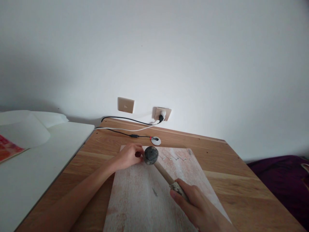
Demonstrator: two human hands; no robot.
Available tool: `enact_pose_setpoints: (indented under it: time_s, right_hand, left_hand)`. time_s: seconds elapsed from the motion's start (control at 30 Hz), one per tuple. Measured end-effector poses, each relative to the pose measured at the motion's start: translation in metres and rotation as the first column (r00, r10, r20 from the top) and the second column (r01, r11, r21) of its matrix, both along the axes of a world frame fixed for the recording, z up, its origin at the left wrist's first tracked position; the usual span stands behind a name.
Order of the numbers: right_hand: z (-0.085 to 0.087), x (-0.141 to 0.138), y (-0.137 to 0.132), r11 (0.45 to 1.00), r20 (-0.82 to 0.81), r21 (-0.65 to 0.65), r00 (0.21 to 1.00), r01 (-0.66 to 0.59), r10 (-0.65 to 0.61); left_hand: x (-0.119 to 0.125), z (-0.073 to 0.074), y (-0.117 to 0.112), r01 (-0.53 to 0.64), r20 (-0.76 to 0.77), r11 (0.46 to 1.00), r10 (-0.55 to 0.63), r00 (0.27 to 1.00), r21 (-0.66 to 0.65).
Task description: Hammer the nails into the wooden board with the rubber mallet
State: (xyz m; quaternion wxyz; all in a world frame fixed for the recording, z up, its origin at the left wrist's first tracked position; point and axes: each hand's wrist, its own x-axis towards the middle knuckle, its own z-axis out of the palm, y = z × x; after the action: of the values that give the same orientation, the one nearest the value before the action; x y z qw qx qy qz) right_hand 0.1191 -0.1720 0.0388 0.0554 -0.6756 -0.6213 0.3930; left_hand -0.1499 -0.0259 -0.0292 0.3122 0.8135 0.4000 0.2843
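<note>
My right hand [193,203] is wrapped around the wooden handle of a rubber mallet [151,155], whose black head is raised beside my left hand. The fingers of my left hand [131,155] are pinched together at the far left part of a whitish, worn board [135,193]. What they hold, if anything, is hidden behind the fingers and the mallet head. Several nails [171,158] stand in a row along the board's far side, right of the mallet head. Nearer to me, a small dark grey patch [154,192] shows on the board, too small to make out.
The board lies on a wooden desk [224,190] against a white wall. Black and white cables [130,129] run to a wall socket [162,114] and a round cable grommet [155,140]. On the left is a white surface [26,180] with paper; purple fabric [277,180] lies at right.
</note>
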Motion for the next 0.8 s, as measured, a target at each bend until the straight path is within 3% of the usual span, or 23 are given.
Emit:
enact_pose_setpoints:
  time_s: [0.17,0.37,0.8]
  right_hand:
    - [-0.0036,0.0021,0.0003,0.992,0.012,0.113,0.999,-0.052,0.051]
    - [-0.0044,0.0020,-0.0013,1.000,0.002,-0.013,1.000,0.005,-0.005]
    - [-0.0013,0.0014,-0.0023,0.998,-0.008,0.021,0.998,0.059,-0.059]
  left_hand:
    - [-0.0011,-0.0015,0.0001,0.010,0.001,1.000,-0.010,1.000,0.005]
    - [-0.0024,-0.0028,0.0022,0.043,0.006,0.999,-0.043,0.999,-0.010]
    - [-0.0004,0.0023,0.0009,0.021,-0.029,1.000,-0.021,0.999,-0.012]
